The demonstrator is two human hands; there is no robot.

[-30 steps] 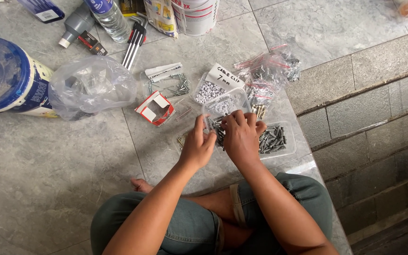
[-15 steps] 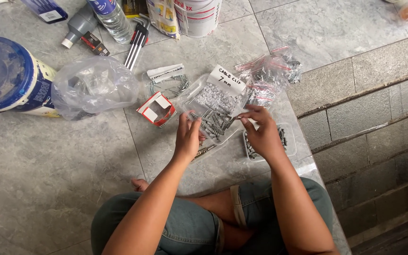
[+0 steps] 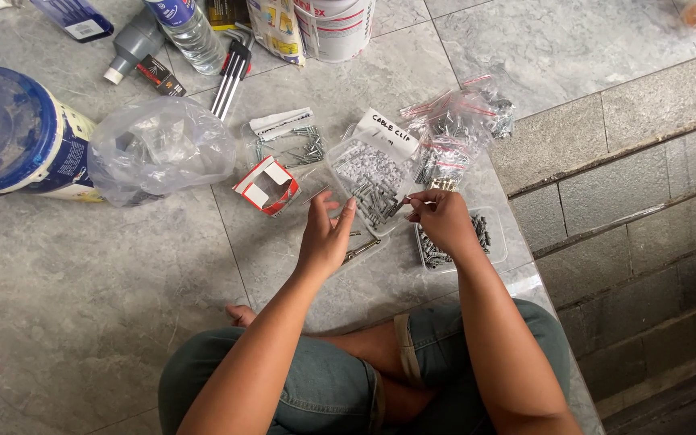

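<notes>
Setting: a person sits cross-legged on a grey tiled floor, with hardware spread in front of the knees and a step edge to their right.
Left hand: the left hand hovers palm-in with its fingers spread and holding nothing; the tips are just beside a clear packet of grey screws.
Right hand: the right hand is closed in a pinch, thumb and forefinger nipping a small metal fastener at its tip; what kind of fastener is too small to tell.
Where the fastener is: lifted off the floor, between the packet of grey screws and the clear tray of dark screws lying under the right wrist.
Step in hand: it looks like sorting, one piece picked out and held between the two containers.
What the next move calls for: in my judgement, a steady pinch and a clean release over the right container, since the piece is tiny and loose heaps lie close on both sides.
Nearby: a bag of white clips, a small red-and-white box, a crumpled clear bag, a blue-lidded tub.
</notes>
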